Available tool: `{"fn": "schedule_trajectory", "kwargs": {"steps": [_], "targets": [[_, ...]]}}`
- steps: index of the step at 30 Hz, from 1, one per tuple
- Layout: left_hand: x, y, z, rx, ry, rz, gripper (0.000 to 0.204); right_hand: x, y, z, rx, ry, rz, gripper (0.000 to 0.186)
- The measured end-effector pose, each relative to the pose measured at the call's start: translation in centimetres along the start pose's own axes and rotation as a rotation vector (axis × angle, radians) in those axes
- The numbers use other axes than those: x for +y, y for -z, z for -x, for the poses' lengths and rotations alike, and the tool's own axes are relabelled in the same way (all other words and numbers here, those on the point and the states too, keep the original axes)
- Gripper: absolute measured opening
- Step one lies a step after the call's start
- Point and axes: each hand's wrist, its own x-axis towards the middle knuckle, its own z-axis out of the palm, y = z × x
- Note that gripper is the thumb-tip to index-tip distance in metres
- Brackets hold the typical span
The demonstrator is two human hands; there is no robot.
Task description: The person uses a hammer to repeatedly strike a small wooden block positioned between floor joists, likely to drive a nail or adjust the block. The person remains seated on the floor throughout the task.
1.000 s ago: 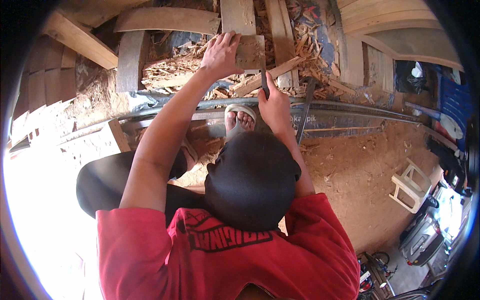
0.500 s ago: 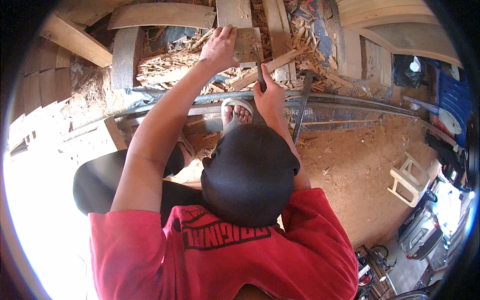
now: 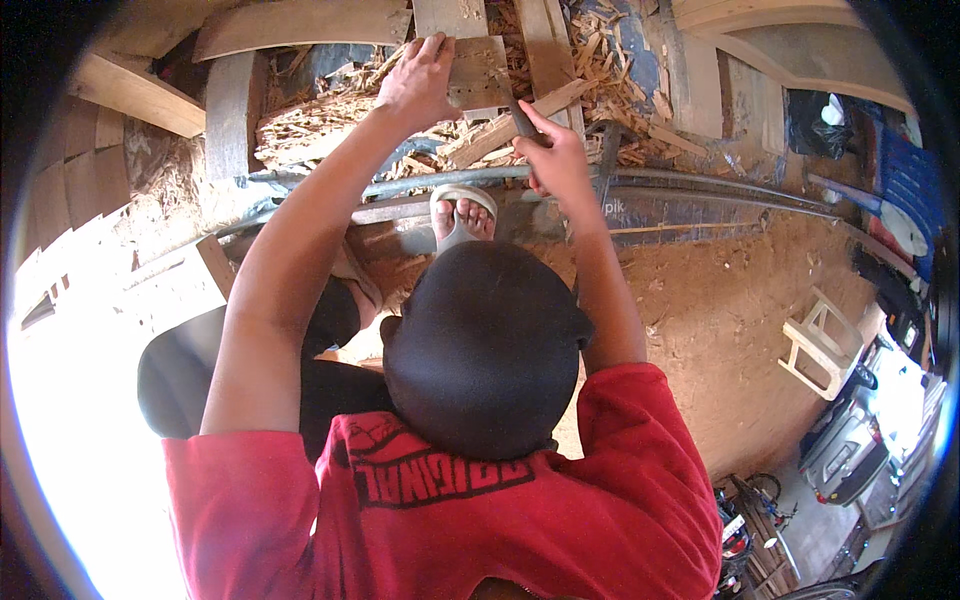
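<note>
While a wooden block (image 3: 482, 75) is clamped along its left edge by the left hand (image 3: 415, 80), a dark tool (image 3: 522, 122) is gripped in the right hand (image 3: 557, 155) near the block's right corner, brown ground (image 3: 720, 320) being spread rightward.

The left hand (image 3: 415, 82) hides the left edge of a squarish brown wooden block (image 3: 482, 72). The right hand (image 3: 562, 158) covers the lower end of a slim dark tool (image 3: 523, 122); its tip is indistinct. A black-capped head (image 3: 485, 345) hides a beige sandal's (image 3: 462, 190) heel. The lower edge cuts off the red shirt (image 3: 450, 535).
</note>
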Motion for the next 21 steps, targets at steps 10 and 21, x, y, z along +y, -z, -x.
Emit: {"fn": "schedule_trajectory", "kwargs": {"steps": [10, 21], "targets": [[0.7, 0.5, 0.6, -0.041, -0.011, -0.023, 0.13, 0.6, -2.8, 0.8, 0.229, 0.201, 0.326, 0.053], [0.7, 0.4, 1.7, 0.206, -0.149, 0.14, 0.126, 4.0, -1.9, 0.8, 0.074, 0.03, -0.373, 0.035]]}}
